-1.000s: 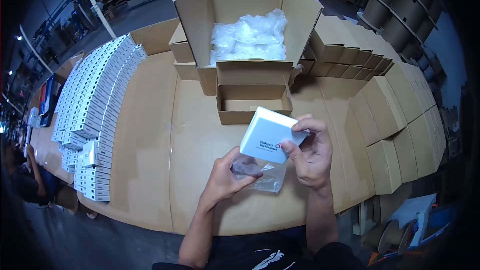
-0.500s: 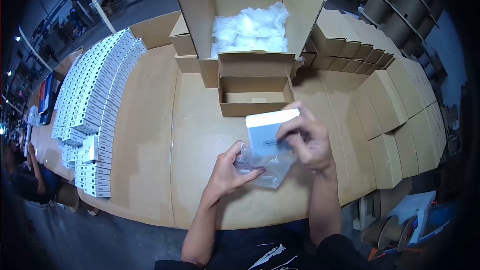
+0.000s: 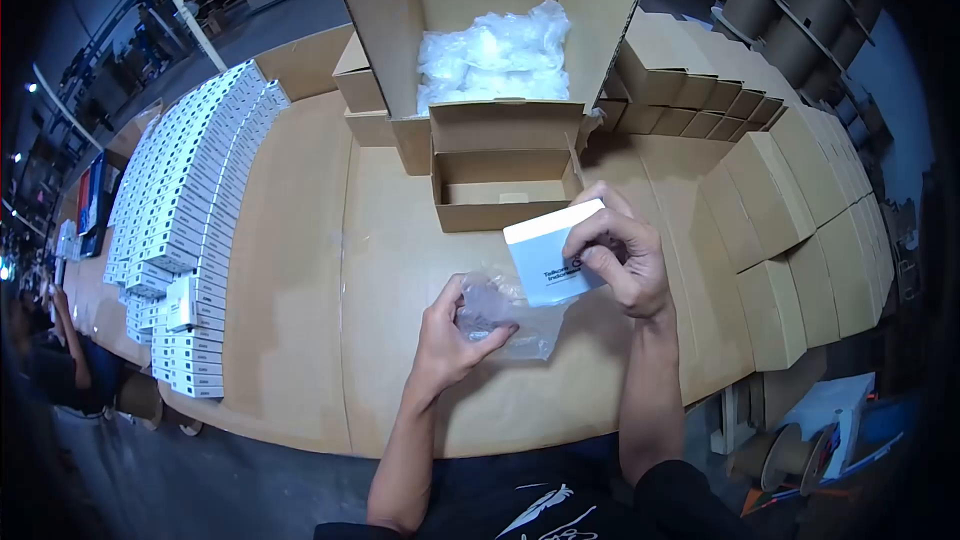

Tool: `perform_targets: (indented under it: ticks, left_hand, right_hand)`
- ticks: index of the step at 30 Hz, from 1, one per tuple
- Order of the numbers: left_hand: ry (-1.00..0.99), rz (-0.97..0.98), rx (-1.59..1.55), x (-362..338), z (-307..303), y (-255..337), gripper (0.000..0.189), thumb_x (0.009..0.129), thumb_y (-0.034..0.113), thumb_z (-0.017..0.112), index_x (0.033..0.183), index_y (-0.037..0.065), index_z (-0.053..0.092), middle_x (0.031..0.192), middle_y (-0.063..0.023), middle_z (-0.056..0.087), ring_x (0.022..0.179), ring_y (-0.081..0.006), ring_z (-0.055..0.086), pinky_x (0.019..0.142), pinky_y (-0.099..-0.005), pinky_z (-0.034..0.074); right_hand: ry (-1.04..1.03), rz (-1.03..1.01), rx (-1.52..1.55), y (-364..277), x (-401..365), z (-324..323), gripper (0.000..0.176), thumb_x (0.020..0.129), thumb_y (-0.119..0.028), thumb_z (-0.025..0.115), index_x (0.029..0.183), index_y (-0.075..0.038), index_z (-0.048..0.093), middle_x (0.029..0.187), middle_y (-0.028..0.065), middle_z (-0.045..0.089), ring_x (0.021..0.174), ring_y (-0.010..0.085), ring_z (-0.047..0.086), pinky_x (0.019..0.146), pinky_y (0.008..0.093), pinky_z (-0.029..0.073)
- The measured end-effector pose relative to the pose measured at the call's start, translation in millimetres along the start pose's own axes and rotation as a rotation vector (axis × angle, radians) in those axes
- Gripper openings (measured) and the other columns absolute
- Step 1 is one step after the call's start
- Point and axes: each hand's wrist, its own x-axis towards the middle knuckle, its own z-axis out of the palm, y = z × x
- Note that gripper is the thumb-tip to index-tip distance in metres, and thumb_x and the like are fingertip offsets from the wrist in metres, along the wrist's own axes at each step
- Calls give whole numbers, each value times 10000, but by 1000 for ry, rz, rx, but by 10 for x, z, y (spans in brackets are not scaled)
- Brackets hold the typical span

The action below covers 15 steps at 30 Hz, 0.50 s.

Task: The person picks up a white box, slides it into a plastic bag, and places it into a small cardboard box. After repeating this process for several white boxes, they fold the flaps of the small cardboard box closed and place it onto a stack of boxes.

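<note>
A small white box with dark print (image 3: pixel 545 258) is tilted in front of me, with my right hand (image 3: pixel 620 255) pinching its right side. My left hand (image 3: pixel 455 340) grips a clear plastic bag (image 3: pixel 520 330) between thumb and fingers. The bag sits just below the white box, and its upper right part comes close to the box's lower edge; whether they touch I cannot tell. Beyond both hands, an open brown carton (image 3: pixel 505 217) stands on the cardboard-covered table (image 3: pixel 390 340), its lid raised and its visible inside bare.
A large open carton (image 3: pixel 385 35) holds crumpled clear plastic (image 3: pixel 495 55). Stacked white boxes (image 3: pixel 190 180) line the left side. Brown cartons (image 3: pixel 765 200) are piled at the right. At the far left, a person's arm (image 3: pixel 68 325) shows beside the table.
The white box has come up out of the plastic bag and tilted, showing more print. My left hand and the bag have shifted slightly up and left. The view has moved a little.
</note>
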Motion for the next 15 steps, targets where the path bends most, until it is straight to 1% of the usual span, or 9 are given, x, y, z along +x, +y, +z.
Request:
perform_targets:
  ticks: [2, 3, 4, 6, 7, 10, 11, 14, 15]
  left_hand:
    - [25, -4, -28, -19, 16, -25, 537, 759, 73, 895, 1205, -5, 606, 1075, -85, 697, 1021, -149, 666, 917, -313, 546]
    - [36, -2, -41, -10, 34, -24, 543, 758, 88, 897, 1209, -8, 611, 1066, -96, 713, 1022, -157, 677, 924, -319, 549]
    - [42, 12, -85, 35, 66, -4, 555, 760, 80, 896, 1224, -10, 604, 1088, -94, 709, 1036, -162, 675, 934, -323, 548]
    - [58, 27, -178, 28, 141, 38, 580, 764, 65, 892, 1252, -13, 589, 1133, -89, 702, 1062, -172, 671, 955, -332, 546]
    - [27, -11, -203, 31, 124, 49, 609, 768, 50, 893, 1283, -16, 576, 1181, -88, 691, 1102, -180, 664, 983, -343, 539]
    - [37, -37, -223, 60, 36, 13, 626, 773, 55, 895, 1305, -16, 573, 1189, -103, 694, 1118, -179, 661, 990, -340, 534]
    - [44, -66, -284, 65, 21, 51, 611, 775, 58, 897, 1296, -13, 586, 1200, -102, 692, 1113, -172, 657, 996, -328, 525]
    - [12, -81, -280, 75, -23, -76, 606, 765, 48, 904, 1286, -10, 601, 1197, -93, 693, 1095, -162, 660, 1001, -311, 514]
    - [-6, -33, -262, 48, -23, -41, 483, 887, 103, 825, 1299, -20, 606, 1167, -71, 698, 1061, -135, 657, 963, -286, 514]
  right_hand:
    - [-26, 2, -32, -34, 37, 36, 187, 807, 102, 577, 893, -5, 705, 999, 91, 553, 875, 167, 570, 742, 288, 466]
    - [-61, 25, -30, 15, 56, 82, 173, 817, 80, 588, 904, -7, 709, 983, 96, 571, 884, 192, 585, 765, 306, 481]
    - [-133, -15, -112, 59, 99, 96, 161, 843, 51, 604, 930, -14, 723, 979, 100, 596, 914, 213, 607, 801, 327, 491]
    - [-152, -1, -90, 33, 153, 207, 162, 899, 12, 606, 985, -14, 741, 988, 108, 619, 943, 224, 624, 854, 347, 502]
    - [-140, 24, -84, 29, 174, 233, 174, 919, -2, 601, 1013, -17, 745, 998, 111, 625, 955, 228, 629, 871, 351, 504]
    - [-116, 101, -43, 78, 141, 304, 207, 969, -44, 585, 1087, -25, 754, 1021, 119, 642, 984, 239, 643, 914, 360, 508]
    - [-115, 112, -26, 127, 104, 311, 217, 981, -58, 579, 1105, -27, 754, 1025, 121, 645, 991, 242, 647, 922, 362, 510]
    - [-128, 176, -31, 219, 73, 262, 247, 1011, -99, 561, 1156, -23, 746, 1046, 127, 654, 1027, 256, 656, 947, 366, 510]
    - [-135, 193, -32, 254, 67, 251, 251, 1015, -105, 558, 1158, -20, 745, 1048, 130, 655, 1034, 259, 656, 950, 366, 509]
